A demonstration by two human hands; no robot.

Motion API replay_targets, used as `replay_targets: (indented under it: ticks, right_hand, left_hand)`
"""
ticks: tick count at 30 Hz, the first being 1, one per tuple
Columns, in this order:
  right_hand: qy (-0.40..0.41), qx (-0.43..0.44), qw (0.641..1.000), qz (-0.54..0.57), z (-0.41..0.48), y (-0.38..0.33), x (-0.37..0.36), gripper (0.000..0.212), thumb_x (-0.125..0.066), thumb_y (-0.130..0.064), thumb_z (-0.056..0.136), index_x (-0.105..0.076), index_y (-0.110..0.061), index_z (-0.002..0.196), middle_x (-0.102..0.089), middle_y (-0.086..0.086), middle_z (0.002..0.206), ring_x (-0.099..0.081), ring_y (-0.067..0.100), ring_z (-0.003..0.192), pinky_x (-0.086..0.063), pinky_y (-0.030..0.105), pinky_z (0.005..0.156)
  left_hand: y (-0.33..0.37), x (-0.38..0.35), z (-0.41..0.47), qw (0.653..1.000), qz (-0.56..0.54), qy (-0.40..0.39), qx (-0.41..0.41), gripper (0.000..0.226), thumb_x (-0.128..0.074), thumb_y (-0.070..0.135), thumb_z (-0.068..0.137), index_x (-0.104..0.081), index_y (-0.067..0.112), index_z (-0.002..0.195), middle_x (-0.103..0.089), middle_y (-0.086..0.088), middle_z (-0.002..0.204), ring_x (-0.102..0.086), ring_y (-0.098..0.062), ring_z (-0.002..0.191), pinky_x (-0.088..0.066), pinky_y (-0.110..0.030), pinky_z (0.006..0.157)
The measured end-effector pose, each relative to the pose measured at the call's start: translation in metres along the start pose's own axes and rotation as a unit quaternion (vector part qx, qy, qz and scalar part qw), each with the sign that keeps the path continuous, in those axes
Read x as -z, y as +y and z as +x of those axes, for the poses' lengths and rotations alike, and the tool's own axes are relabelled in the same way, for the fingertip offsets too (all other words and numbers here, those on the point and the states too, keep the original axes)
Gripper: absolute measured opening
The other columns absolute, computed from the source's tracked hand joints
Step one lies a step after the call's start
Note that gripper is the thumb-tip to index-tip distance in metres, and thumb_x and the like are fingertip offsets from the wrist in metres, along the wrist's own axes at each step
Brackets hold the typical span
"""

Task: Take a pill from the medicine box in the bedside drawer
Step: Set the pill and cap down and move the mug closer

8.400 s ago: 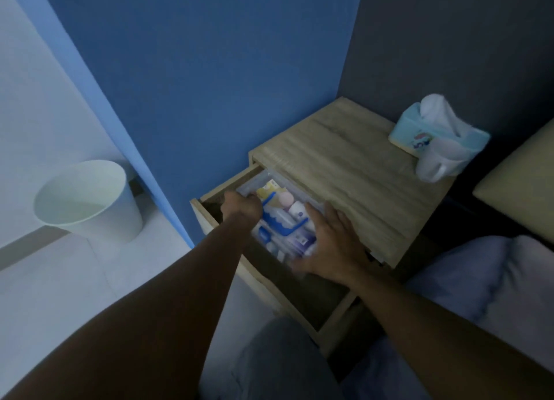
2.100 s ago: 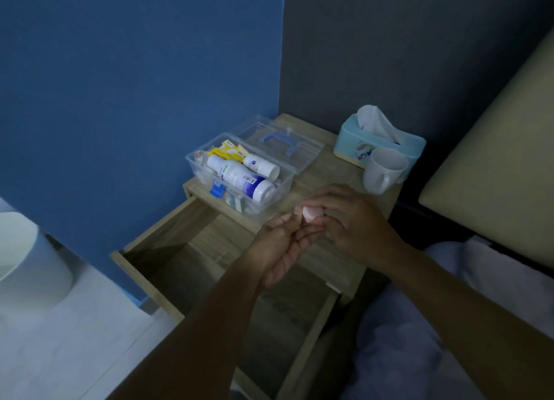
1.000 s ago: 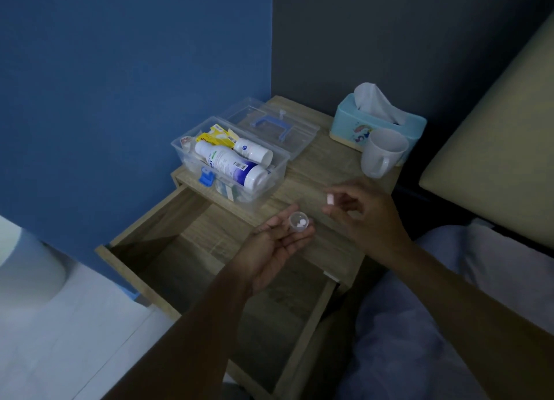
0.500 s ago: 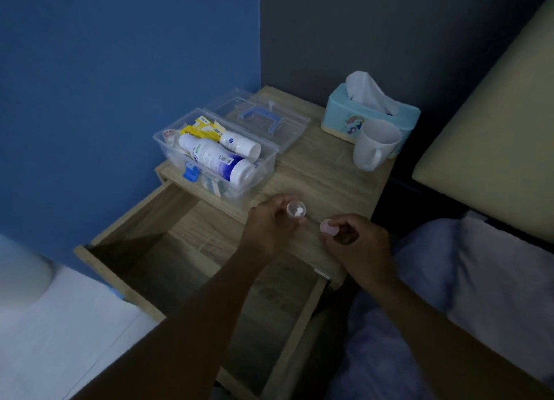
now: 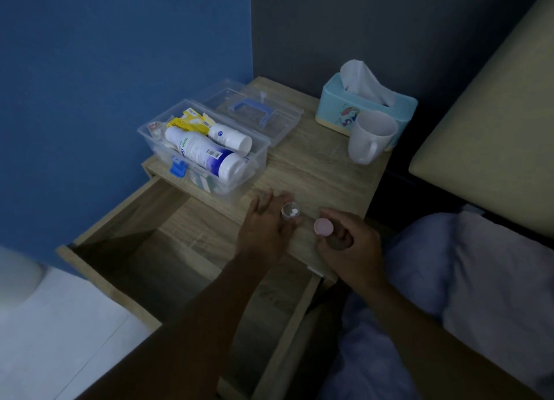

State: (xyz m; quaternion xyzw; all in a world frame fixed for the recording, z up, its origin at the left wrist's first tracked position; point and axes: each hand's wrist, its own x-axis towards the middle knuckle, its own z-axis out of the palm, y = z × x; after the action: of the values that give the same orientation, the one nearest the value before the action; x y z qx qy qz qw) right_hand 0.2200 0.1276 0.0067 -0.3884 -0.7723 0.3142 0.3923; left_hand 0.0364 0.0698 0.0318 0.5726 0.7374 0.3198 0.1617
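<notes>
Pink cap (image 5: 323,227), blue box latch (image 5: 177,167), teal tissue box (image 5: 364,109), white mug (image 5: 370,136).

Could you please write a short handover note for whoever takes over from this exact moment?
Left hand: fingers around the small open pill vial, set on the nightstand; white pills show inside.
Right hand: holds the pink cap; whether a pill is in the palm, cannot tell.
Medicine box: out of the drawer, on the nightstand, lid open.
Done: box out, vial uncapped.
Left: confirm the pill, recap the vial, likely return box and close drawer.
</notes>
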Motion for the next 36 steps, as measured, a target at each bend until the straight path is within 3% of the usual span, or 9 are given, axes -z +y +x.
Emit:
replay_targets:
  ticks: [5, 11, 17, 21, 25, 27, 29, 32, 36]
  right_hand:
    - [0.001, -0.009, 1.000, 0.002, 0.001, -0.002, 0.000, 0.052, -0.078, -0.018, 0.073, -0.069, -0.022, 0.124, -0.070, -0.010, 0.114, -0.065, 0.002, 0.104, -0.051, 0.015, 0.085]
    - [0.013, -0.022, 1.000, -0.004, -0.001, 0.001, -0.004, 0.046, -0.079, -0.026, 0.078, -0.067, -0.031, 0.122, -0.067, -0.019, 0.112, -0.066, 0.002, 0.105, -0.050, 0.013, 0.086]
    - [0.005, -0.051, 0.999, -0.002, 0.000, -0.002, -0.004, 0.053, -0.080, -0.033, 0.074, -0.065, -0.032, 0.125, -0.067, -0.019, 0.104, -0.064, 0.002, 0.087, -0.045, 0.006, 0.073]
    - [0.048, -0.115, 0.992, 0.018, 0.016, -0.006, 0.001, 0.050, -0.075, -0.043, 0.072, -0.065, -0.032, 0.119, -0.067, -0.015, 0.100, -0.059, -0.003, 0.070, -0.044, 0.006, 0.063]
    - [0.137, -0.125, 0.983, -0.020, 0.049, -0.010, 0.012, 0.041, -0.067, -0.016, 0.082, -0.066, -0.013, 0.122, -0.068, 0.007, 0.110, -0.066, 0.016, 0.090, -0.048, 0.019, 0.077]
    - [0.162, -0.125, 0.977, -0.057, 0.070, -0.012, 0.017, 0.043, -0.067, -0.008, 0.084, -0.062, -0.007, 0.126, -0.063, 0.013, 0.116, -0.060, 0.017, 0.099, -0.044, 0.019, 0.085]
    - [0.167, -0.134, 0.973, -0.090, 0.092, -0.012, 0.020, 0.047, -0.066, -0.011, 0.084, -0.057, -0.006, 0.131, -0.058, 0.015, 0.123, -0.053, 0.014, 0.107, -0.038, 0.016, 0.091]
    - [0.169, -0.175, 0.966, -0.084, 0.122, -0.011, 0.022, 0.056, -0.066, -0.021, 0.086, -0.050, -0.006, 0.138, -0.055, 0.014, 0.133, -0.052, 0.024, 0.124, -0.047, 0.033, 0.102]
    - [0.222, -0.229, 0.948, -0.024, 0.154, -0.006, 0.020, 0.064, -0.075, -0.030, 0.082, -0.050, -0.009, 0.138, -0.060, 0.009, 0.136, -0.058, 0.022, 0.125, -0.053, 0.035, 0.100]
  left_hand:
    - [-0.010, 0.006, 0.001, 0.998, 0.026, -0.049, -0.029, 0.058, -0.043, 0.044, 0.099, -0.036, 0.014, 0.148, -0.036, -0.007, 0.156, -0.021, -0.020, 0.149, -0.018, -0.042, 0.121]
    - [-0.033, 0.018, -0.011, 0.972, 0.213, -0.083, -0.051, 0.061, -0.017, 0.043, 0.102, -0.014, 0.015, 0.157, -0.009, -0.007, 0.165, -0.003, -0.018, 0.152, -0.010, -0.042, 0.123]
    - [-0.027, 0.017, -0.010, 0.957, 0.270, -0.097, -0.037, 0.064, -0.013, 0.044, 0.101, -0.009, 0.011, 0.157, -0.008, -0.011, 0.165, -0.004, -0.021, 0.153, -0.012, -0.044, 0.122]
    - [-0.025, 0.017, -0.010, 0.954, 0.280, -0.102, -0.035, 0.064, -0.013, 0.043, 0.101, -0.008, 0.011, 0.157, -0.007, -0.010, 0.165, -0.004, -0.021, 0.153, -0.008, -0.042, 0.123]
    - [-0.022, 0.016, -0.011, 0.952, 0.288, -0.099, -0.035, 0.064, -0.016, 0.041, 0.102, -0.008, 0.011, 0.157, -0.006, -0.010, 0.165, -0.004, -0.022, 0.153, -0.007, -0.041, 0.123]
    - [-0.021, 0.016, -0.012, 0.951, 0.293, -0.098, -0.034, 0.063, -0.016, 0.040, 0.102, -0.007, 0.011, 0.157, -0.005, -0.010, 0.165, -0.003, -0.021, 0.153, -0.006, -0.040, 0.123]
    - [-0.021, 0.017, -0.011, 0.948, 0.300, -0.099, -0.038, 0.063, -0.015, 0.040, 0.102, -0.005, 0.011, 0.157, -0.003, -0.010, 0.165, -0.002, -0.021, 0.153, -0.006, -0.040, 0.123]
    - [-0.023, 0.017, -0.010, 0.946, 0.302, -0.104, -0.048, 0.064, -0.010, 0.042, 0.101, -0.007, 0.011, 0.157, -0.004, -0.011, 0.165, -0.003, -0.022, 0.153, -0.007, -0.040, 0.124]
    - [-0.022, 0.018, -0.011, 0.952, 0.286, -0.095, -0.055, 0.068, -0.008, 0.043, 0.098, -0.016, 0.009, 0.156, -0.012, -0.013, 0.164, -0.011, -0.025, 0.152, -0.011, -0.043, 0.123]
